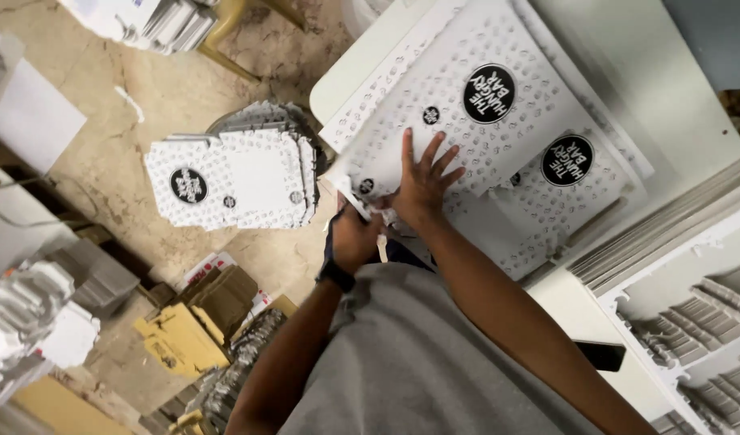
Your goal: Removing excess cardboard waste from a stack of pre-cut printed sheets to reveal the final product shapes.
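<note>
My right hand point(425, 184) lies flat with fingers spread on a white flattened cardboard box blank printed with small grey marks and a round black label point(483, 121), which rests on the white table point(676, 105). My left hand point(355, 235) pinches the blank's near edge. A stack of matching blanks point(233, 179) sits on the floor nearby.

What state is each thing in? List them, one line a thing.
Top box sheet: unfolded, lying flat on the white table.
Right hand: open, fingers spread, pressing on the sheet.
Left hand: curled at the sheet's near edge; grip hidden.
Stack of boxes: piled on the floor, fanned unevenly.
Brown cardboard: folded, lying on the floor.
</note>
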